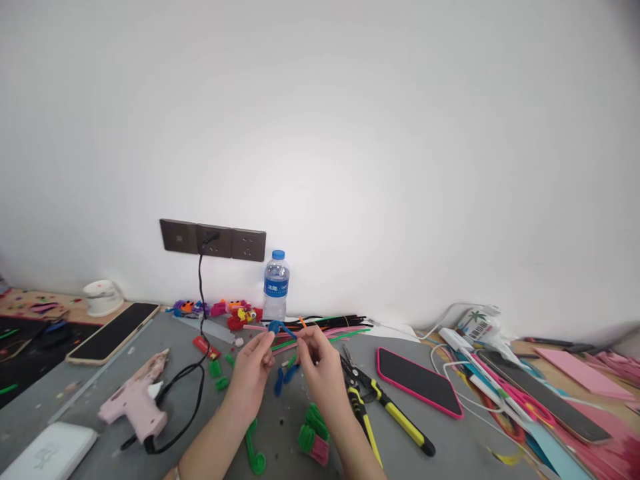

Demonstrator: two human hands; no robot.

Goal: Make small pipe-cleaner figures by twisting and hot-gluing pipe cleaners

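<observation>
A blue pipe cleaner (286,327) runs between my two hands, its left end wound into a small coil. My left hand (253,367) pinches the coil between thumb and fingers. The straight tail is gripped by my right hand (317,360), fingers pressed together. Under the hands lie short blue pipe cleaner pieces (280,382). Near my right wrist sits a green and pink fuzzy bundle (313,440). By my left forearm lies a green pipe cleaner (257,460) with a curled end. Behind the hands is a pile of loose pipe cleaners (345,324) in several colours.
A pink glue gun (137,403) with a black cord lies left. Yellow-black pliers (395,413) and a pink-cased phone (419,382) lie right. A water bottle (277,287) stands against the wall. Another phone (114,332) and a white box (53,453) are far left.
</observation>
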